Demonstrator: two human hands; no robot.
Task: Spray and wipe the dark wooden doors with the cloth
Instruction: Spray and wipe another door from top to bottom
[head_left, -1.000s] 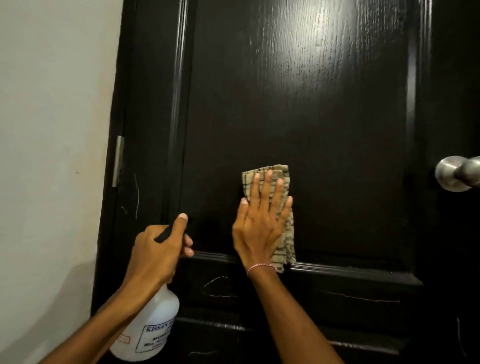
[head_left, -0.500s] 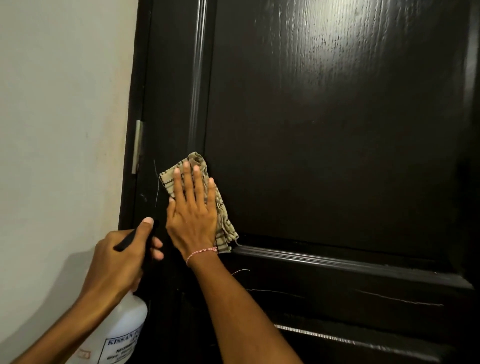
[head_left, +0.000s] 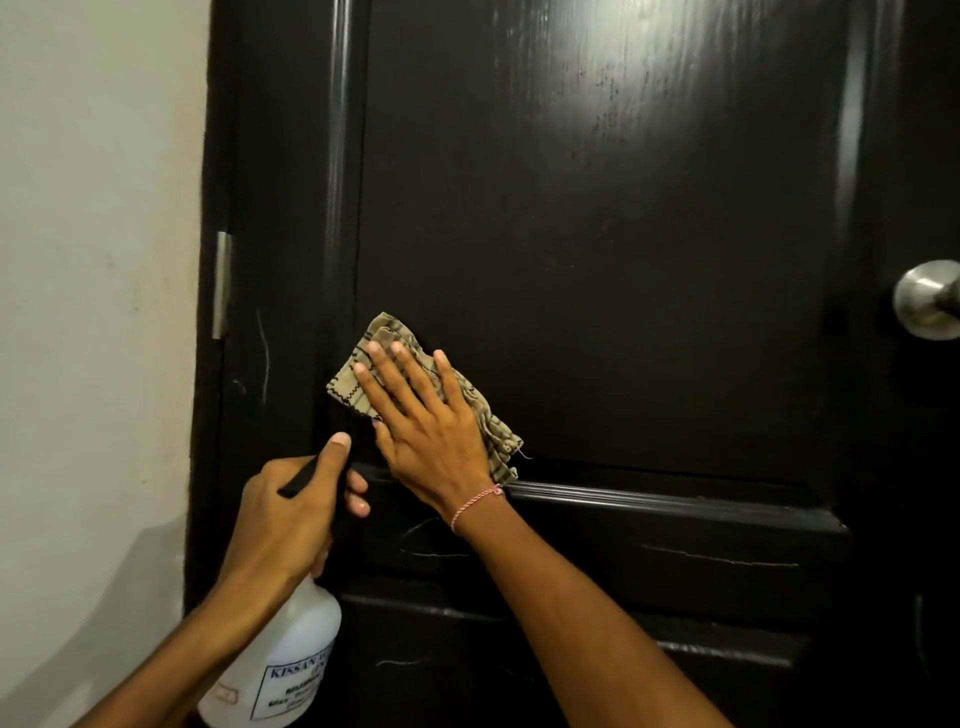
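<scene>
At lower centre, the flat, straight-fingered right hand (head_left: 422, 426) presses the soft, limp beige striped cloth (head_left: 415, 395) against the glossy dark wooden door (head_left: 623, 260), best held under a spread palm, while the left hand (head_left: 291, 514) grips the light white plastic spray bottle (head_left: 280, 660) at its neck.

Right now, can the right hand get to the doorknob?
Probably yes. The right hand lies flat on the cloth on the door, and only bare panel lies between it and the doorknob at the right edge. The left hand grips the bottle.
</scene>
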